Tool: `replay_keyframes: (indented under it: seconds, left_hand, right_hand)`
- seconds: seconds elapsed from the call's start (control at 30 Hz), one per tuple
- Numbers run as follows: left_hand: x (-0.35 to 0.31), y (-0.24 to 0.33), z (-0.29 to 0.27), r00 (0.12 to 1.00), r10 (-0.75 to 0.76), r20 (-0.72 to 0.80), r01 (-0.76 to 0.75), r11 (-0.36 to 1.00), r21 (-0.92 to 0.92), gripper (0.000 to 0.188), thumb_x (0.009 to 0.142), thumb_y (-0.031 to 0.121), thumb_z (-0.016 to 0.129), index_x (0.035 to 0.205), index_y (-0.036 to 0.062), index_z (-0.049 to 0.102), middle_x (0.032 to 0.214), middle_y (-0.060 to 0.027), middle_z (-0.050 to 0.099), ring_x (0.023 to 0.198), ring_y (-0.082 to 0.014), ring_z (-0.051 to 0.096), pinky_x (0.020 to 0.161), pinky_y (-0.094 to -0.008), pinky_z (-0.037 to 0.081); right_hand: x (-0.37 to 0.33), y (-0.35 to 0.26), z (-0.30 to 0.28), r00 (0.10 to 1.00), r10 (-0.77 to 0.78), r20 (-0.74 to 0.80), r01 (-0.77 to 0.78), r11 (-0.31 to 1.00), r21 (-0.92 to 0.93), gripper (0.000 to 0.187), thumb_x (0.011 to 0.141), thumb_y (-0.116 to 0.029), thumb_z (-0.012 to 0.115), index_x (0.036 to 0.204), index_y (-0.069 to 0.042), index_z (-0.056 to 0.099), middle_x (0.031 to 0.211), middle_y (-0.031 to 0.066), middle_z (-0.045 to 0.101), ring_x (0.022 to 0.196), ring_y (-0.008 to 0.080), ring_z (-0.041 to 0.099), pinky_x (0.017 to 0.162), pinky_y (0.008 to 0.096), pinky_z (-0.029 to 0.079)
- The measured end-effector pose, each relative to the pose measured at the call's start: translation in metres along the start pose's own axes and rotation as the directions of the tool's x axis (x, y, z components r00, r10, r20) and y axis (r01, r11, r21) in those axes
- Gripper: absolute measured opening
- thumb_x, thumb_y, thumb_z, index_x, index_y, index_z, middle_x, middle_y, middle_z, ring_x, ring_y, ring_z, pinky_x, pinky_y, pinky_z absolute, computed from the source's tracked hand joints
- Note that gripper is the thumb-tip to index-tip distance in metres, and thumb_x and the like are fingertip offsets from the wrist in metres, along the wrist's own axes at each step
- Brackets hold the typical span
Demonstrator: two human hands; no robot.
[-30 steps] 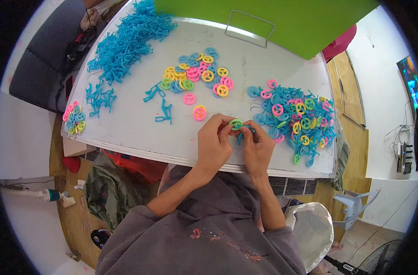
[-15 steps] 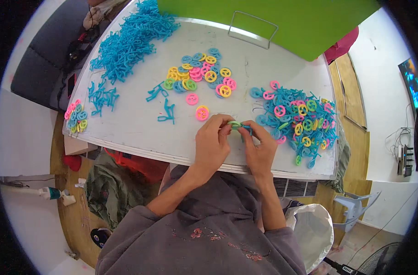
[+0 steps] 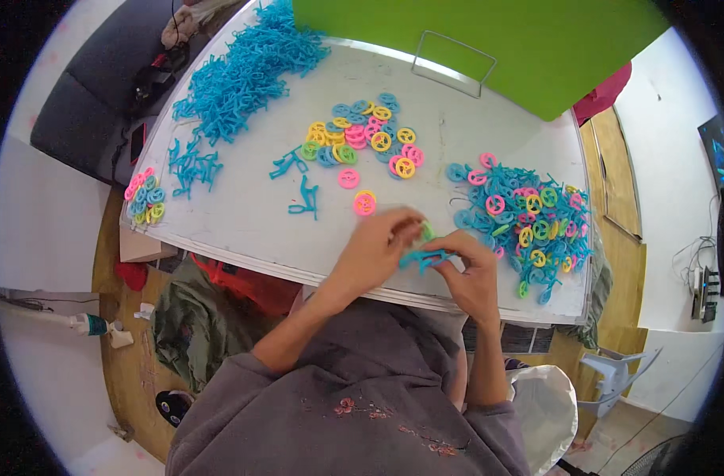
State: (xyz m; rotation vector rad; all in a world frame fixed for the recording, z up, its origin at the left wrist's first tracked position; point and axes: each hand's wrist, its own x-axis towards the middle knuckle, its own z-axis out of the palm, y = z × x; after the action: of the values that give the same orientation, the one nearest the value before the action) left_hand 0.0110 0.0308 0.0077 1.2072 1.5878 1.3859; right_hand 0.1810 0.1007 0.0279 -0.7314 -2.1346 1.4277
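Over the near part of the table, my right hand (image 3: 471,270) pinches a blue forked plastic piece (image 3: 427,259). Just above that piece a green spoked wheel (image 3: 428,232) shows between my hands; whether the two are joined I cannot tell. My left hand (image 3: 375,247) is close by on the left, its fingers curled and smeared by motion, so its hold is unclear. Beyond it lie stacked pink and yellow wheels (image 3: 364,203) and a single pink wheel (image 3: 348,178). Two loose blue forked pieces (image 3: 303,198) rest to the left of these.
A big heap of blue pieces (image 3: 243,79) covers the far left, with a smaller pile (image 3: 193,166) nearer. Coloured wheels (image 3: 358,131) lie mid-table. Blue pieces with wheels (image 3: 528,218) heap at right. More wheels (image 3: 145,197) sit at the left edge. A green panel (image 3: 520,47) stands behind.
Both hands have come nearer to me and moved slightly apart. The blue forked piece now shows clearly in my right hand, and my left fingers have shifted off the green wheel's front. The view has shifted slightly.
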Motion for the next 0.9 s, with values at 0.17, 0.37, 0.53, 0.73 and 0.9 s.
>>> replay_keyframes:
  seconds: [0.17, 0.37, 0.53, 0.73, 0.9]
  left_hand:
    - [0.053, -0.004, -0.053, 0.817, 0.475, -0.327, -0.102, 0.677, 0.728, 0.018, 0.081, 0.005, 0.066, 0.098, 0.0038, 0.062, 0.091, -0.0136, 0.058, 0.085, -0.0317, 0.056, 0.072, -0.0417, 0.047]
    - [0.064, -0.02, -0.065, 0.901, 0.38, -0.21, -0.044, 0.561, 0.827, 0.02, 0.076, 0.001, 0.068, 0.095, 0.0003, 0.061, 0.092, -0.013, 0.056, 0.089, -0.0312, 0.053, 0.071, -0.0426, 0.046]
    - [0.04, 0.02, -0.05, 0.955, 0.113, -0.275, -0.04, 0.965, 0.259, 0.015, 0.08, 0.004, 0.069, 0.092, 0.0013, 0.061, 0.082, -0.0082, 0.063, 0.078, -0.0165, 0.059, 0.066, -0.0301, 0.047]
    - [0.009, 0.017, -0.036, 0.997, -0.077, -0.003, 0.076, 0.989, -0.129, 0.01, 0.086, 0.006, 0.067, 0.091, 0.0019, 0.059, 0.083, -0.0037, 0.063, 0.076, -0.0098, 0.061, 0.065, -0.0247, 0.048]
    - [0.008, 0.01, -0.028, 0.985, -0.154, 0.076, 0.167, 0.957, -0.237, 0.008, 0.091, 0.003, 0.059, 0.094, -0.0001, 0.053, 0.086, -0.0076, 0.062, 0.079, -0.0134, 0.063, 0.066, -0.0273, 0.053]
  right_hand:
    - [0.006, -0.002, 0.002, 0.951, -0.18, -0.252, 0.105, 0.953, -0.284, 0.026, 0.072, 0.01, 0.066, 0.095, -0.001, 0.068, 0.096, 0.0079, 0.064, 0.095, 0.0199, 0.062, 0.086, 0.0295, 0.047]
    - [0.018, 0.01, 0.017, 0.915, -0.194, -0.353, 0.198, 0.98, -0.025, 0.019, 0.079, 0.005, 0.067, 0.097, -0.001, 0.067, 0.101, 0.0095, 0.066, 0.097, 0.0201, 0.062, 0.09, 0.0287, 0.045]
    - [0.02, 0.009, 0.018, 0.932, -0.11, -0.346, 0.105, 0.994, -0.034, 0.016, 0.081, 0.003, 0.068, 0.097, -0.001, 0.067, 0.1, 0.0084, 0.068, 0.094, 0.0168, 0.063, 0.087, 0.0275, 0.046]
    - [0.02, 0.008, 0.019, 0.92, -0.206, -0.334, 0.164, 0.975, -0.15, 0.018, 0.078, 0.005, 0.068, 0.095, -0.002, 0.068, 0.096, 0.0111, 0.069, 0.09, 0.0186, 0.066, 0.08, 0.0291, 0.05]
    - [0.019, 0.007, 0.02, 0.914, -0.247, -0.323, 0.191, 0.962, -0.194, 0.022, 0.074, 0.009, 0.066, 0.093, -0.002, 0.068, 0.095, 0.0128, 0.07, 0.094, 0.0244, 0.067, 0.081, 0.0318, 0.051]
